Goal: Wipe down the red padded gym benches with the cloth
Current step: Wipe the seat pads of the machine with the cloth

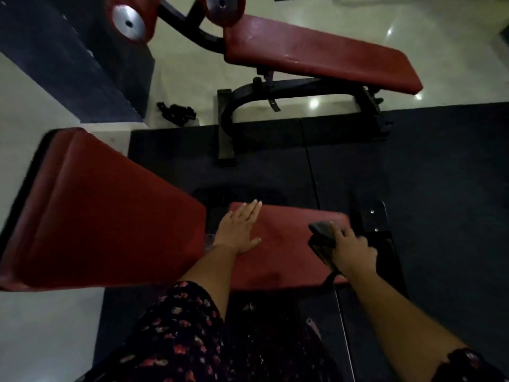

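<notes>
Room: dim gym corner, pale glossy tile floor point(176, 78) with dark rubber matting point(440, 166) under the gear, lighting is pretty bad tbh.
Near seat pad: small red seat pad point(289, 244) right below the camera, this is the one being worked on.
Left hand: left hand point(239, 230) lies flat on the left part of that pad, fingers straight and close together, holding nothing, looks like it's just bracing.
Right hand: right hand point(351, 248) is at the right end of the pad, fingers curled down over the cloth point(322, 238) and pressing it onto the pad.
Cloth: dark, bunched up, sitting on the right edge of the seat pad under that hand, a bit of it trails toward the near edge.
Back pad: big angled red back pad point(104, 213) to the left, just beside the seat pad, no hand on it.
Far bench: second red bench point(316, 59) on a black frame point(275, 106) further back, well apart from both hands, with two red rollers point(129, 20) at its left end.
Floor clutter: some small black thing point(177, 113) lying on the tile near the far bench, can't tell what it is.
Progress: my guess is early to middle. The cloth is only on the near seat pad right now, and I can't see any wet streaks or shine that would tell which pads are already done.
Left to do: probably the rest of this seat, maybe the big back pad, and the far bench too. Can't confirm any of them as finished from this.
</notes>
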### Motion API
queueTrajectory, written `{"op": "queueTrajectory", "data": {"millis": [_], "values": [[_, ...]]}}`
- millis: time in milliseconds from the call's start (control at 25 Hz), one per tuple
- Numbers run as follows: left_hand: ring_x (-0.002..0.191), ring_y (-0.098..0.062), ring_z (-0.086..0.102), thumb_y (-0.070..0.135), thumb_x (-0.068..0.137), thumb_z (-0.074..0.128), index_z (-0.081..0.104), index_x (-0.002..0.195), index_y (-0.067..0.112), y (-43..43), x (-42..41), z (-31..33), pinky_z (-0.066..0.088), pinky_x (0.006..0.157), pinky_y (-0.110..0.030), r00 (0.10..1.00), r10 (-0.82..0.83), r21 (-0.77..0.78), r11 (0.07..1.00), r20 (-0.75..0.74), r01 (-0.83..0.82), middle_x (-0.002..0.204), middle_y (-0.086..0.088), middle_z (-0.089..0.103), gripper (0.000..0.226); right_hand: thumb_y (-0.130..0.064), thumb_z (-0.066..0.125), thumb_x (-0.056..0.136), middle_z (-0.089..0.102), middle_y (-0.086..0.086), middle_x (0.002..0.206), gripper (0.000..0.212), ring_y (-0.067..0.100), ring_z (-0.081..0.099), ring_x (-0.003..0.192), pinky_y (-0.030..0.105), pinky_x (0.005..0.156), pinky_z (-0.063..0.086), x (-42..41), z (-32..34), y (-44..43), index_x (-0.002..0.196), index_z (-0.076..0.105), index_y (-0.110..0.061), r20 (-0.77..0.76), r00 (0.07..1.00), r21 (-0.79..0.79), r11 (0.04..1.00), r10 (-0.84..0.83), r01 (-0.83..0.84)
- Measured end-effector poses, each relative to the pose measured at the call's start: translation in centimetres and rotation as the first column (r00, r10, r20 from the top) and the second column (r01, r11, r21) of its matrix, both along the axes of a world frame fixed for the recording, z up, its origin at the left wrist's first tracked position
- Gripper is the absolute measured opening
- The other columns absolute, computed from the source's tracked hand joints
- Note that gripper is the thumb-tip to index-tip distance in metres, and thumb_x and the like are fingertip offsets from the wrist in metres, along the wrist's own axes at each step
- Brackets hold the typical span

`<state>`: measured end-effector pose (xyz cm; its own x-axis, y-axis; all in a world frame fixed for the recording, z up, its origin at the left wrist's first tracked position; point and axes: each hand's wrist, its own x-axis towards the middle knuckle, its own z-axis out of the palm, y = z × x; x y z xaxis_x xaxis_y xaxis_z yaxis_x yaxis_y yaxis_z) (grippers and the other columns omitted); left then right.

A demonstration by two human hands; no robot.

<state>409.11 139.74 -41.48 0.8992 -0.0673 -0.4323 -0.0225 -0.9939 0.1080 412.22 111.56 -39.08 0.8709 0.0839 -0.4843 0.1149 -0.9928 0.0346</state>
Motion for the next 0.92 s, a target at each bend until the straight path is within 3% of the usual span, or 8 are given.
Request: {"op": "queueTrajectory", "data": {"millis": [160,280,400,520,600,680,800,920], "values": [[0.152,-0.019,-0.004,0.051,0.097,0.045,-0.016,0.155,0.022,0.4,-0.6,-8.3,0.008,0.121,-0.042,0.987,0.128,0.031,0.992,-0.101,-0.126,0.165,0.004,-0.011,0.089,-0.028,0.048,0.098,0.012,0.007,0.156,0.078,0.037,0.045,0.116,0.048,0.081,0.048,-0.3,-5.9,-3.6,0.154,-0.006,-0.040,0.025,0.986,0.003,0.986,-0.166,0.166],[0.152,-0.019,-0.003,0.046,0.099,0.043,-0.011,0.156,0.021,0.3,-0.8,-14.6,0.008,0.121,-0.042,0.974,0.185,0.023,0.983,-0.129,-0.184,0.165,0.003,-0.009,0.082,-0.019,0.047,0.098,0.006,0.007,0.159,0.076,0.042,0.039,0.121,0.054,0.087,0.045,1.1,-10.5,-5.4,0.154,0.001,-0.042,0.025,0.941,0.126,0.935,-0.338,0.332],[0.152,-0.019,0.001,0.042,0.100,0.045,-0.002,0.157,0.021,0.7,-1.3,-19.9,0.008,0.121,-0.041,0.975,0.212,0.016,0.977,-0.064,-0.211,0.165,0.002,-0.002,0.077,-0.019,0.046,0.100,0.005,0.007,0.160,0.069,0.045,0.036,0.123,0.058,0.089,0.042,1.6,-15.7,-6.0,0.154,0.009,-0.041,0.038,0.908,0.262,0.881,-0.417,0.394],[0.150,-0.023,0.019,0.038,0.097,0.053,0.020,0.156,0.017,1.3,-1.0,-24.6,0.016,0.119,-0.043,0.973,0.222,-0.030,0.975,0.059,-0.220,0.163,-0.003,0.020,0.071,-0.028,0.044,0.101,0.009,0.008,0.160,0.063,0.045,0.034,0.126,0.059,0.093,0.040,2.0,-21.5,-6.4,0.153,0.013,-0.042,-0.064,0.913,0.229,0.884,-0.404,0.407],[0.147,-0.025,0.025,0.042,0.098,0.040,0.028,0.154,0.015,1.9,-0.7,-27.6,0.016,0.118,-0.042,0.973,0.201,-0.037,0.979,0.113,-0.198,0.160,-0.007,0.028,0.064,-0.047,0.040,0.099,0.010,0.008,0.161,0.063,0.043,0.029,0.132,0.061,0.099,0.038,1.8,-25.2,-6.8,0.153,0.007,-0.044,-0.186,0.917,0.108,0.921,-0.352,0.375],[0.147,-0.025,0.021,0.045,0.098,0.026,0.027,0.154,0.014,2.6,-1.0,-29.9,0.012,0.118,-0.042,0.967,0.231,-0.041,0.973,0.109,-0.228,0.161,-0.008,0.024,0.065,-0.072,0.030,0.089,-0.001,0.008,0.163,0.077,0.042,0.017,0.141,0.063,0.104,0.031,1.3,-27.5,-7.0,0.152,-0.005,-0.044,-0.226,0.936,-0.005,0.961,-0.271,0.277],[0.151,-0.022,0.006,0.052,0.099,0.014,0.014,0.157,0.015,2.3,-2.2,-33.7,0.006,0.122,-0.043,0.929,0.352,-0.089,0.935,0.114,-0.343,0.164,-0.007,0.010,0.069,-0.087,0.026,0.076,-0.004,0.016,0.162,0.098,0.046,0.003,0.146,0.069,0.105,0.023,0.5,-30.0,-6.8,0.154,-0.004,-0.037,-0.073,0.980,-0.076,0.981,-0.184,0.178],[0.151,-0.016,-0.001,0.047,0.101,0.016,0.016,0.157,0.016,1.7,-2.8,-35.9,-0.006,0.122,-0.033,0.864,0.463,-0.182,0.883,0.197,-0.432,0.164,-0.004,0.009,0.064,-0.079,0.040,0.079,0.009,0.021,0.160,0.088,0.054,0.019,0.139,0.071,0.088,0.039,0.2,-31.9,-6.9,0.153,0.014,-0.040,0.094,0.978,0.000,0.983,-0.185,0.185]]}}
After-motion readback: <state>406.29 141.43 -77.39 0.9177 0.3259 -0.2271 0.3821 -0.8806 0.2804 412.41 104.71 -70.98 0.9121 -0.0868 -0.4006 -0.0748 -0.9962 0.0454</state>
